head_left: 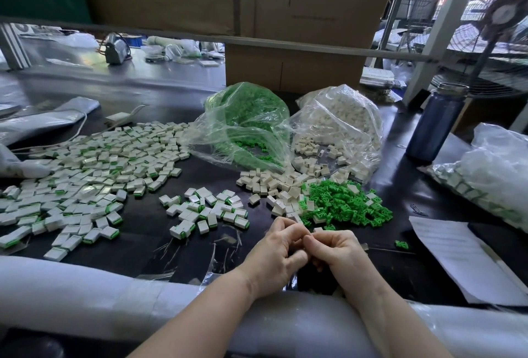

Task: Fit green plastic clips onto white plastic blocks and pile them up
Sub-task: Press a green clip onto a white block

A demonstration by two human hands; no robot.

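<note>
My left hand (275, 247) and my right hand (338, 249) meet fingertip to fingertip just above the near table edge. Their curled fingers pinch a small piece between them, and the fingers hide what it is. Right behind them lie a loose heap of green clips (345, 203) and a heap of bare white blocks (274, 183). A small pile of fitted blocks (205, 210) sits to the left of my hands. A much larger spread of fitted blocks (85, 169) covers the left of the black table (143, 246). One stray green clip (401, 245) lies to the right.
An open clear bag of green clips (245, 123) and a bag of white blocks (343, 123) stand behind the heaps. A dark bottle (437, 123), a paper sheet (463, 255) and a bag of finished parts (494, 175) are on the right. Cardboard boxes (291, 69) stand at the back.
</note>
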